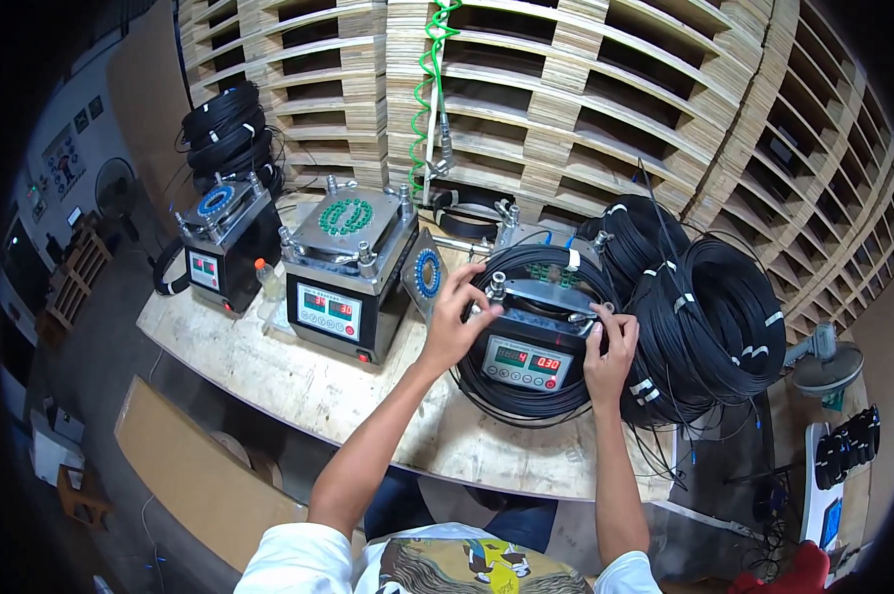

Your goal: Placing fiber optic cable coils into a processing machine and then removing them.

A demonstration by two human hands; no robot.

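In front of me stands a box-shaped polishing machine (pixel 526 364) with a lit red and green digit panel. A coil of black cable (pixel 496 401) loops around it, with a white tie at the top. My left hand (pixel 457 317) has thumb and fingers closed about the metal corner knob (pixel 496 285) on the machine's left. On the opposite corner my right hand (pixel 610 354) pinches a small metal clamp lever (pixel 580 318); its fingertips partly cover it. Between the hands lies the machine's metal top plate (pixel 551 294), with green connector holders (pixel 556 272) behind it.
Two similar machines (pixel 333 287) (pixel 219 247) stand left on the wooden table (pixel 447 436). A round-holed blue fixture plate (pixel 427 272) leans beside the middle one. Large black cable coils (pixel 709 317) crowd the right. A green spiral air hose (pixel 422 109) hangs before stacked pallets (pixel 586 59).
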